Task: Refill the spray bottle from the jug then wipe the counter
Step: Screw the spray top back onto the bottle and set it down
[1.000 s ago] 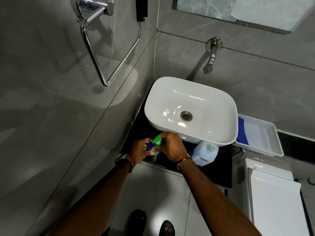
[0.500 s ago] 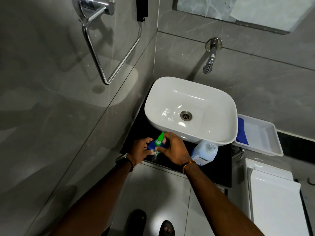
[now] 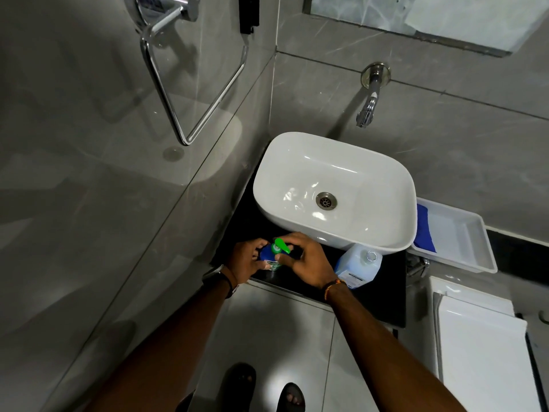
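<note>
At the counter's (image 3: 371, 304) front edge, the left hand (image 3: 246, 260) grips the spray bottle (image 3: 267, 258); the right hand (image 3: 306, 263), pinching its green head (image 3: 280, 245), has rotated it, so unscrewing likely continues.

the white basin (image 3: 297, 150) fills most of the black counter (image 3: 377, 304); only a narrow strip shows along the counter's front. on that strip the left hand (image 3: 246, 260) and right hand (image 3: 306, 263) crowd round the spray bottle (image 3: 271, 257), with the tiled wall (image 3: 166, 233) close on the left. the jug (image 3: 358, 264) stands just right of the right hand, its top partly hidden by the basin's rim. bare counter lies in front of the jug and to its right. the tap (image 3: 368, 108) hangs over the basin's back edge.
</note>
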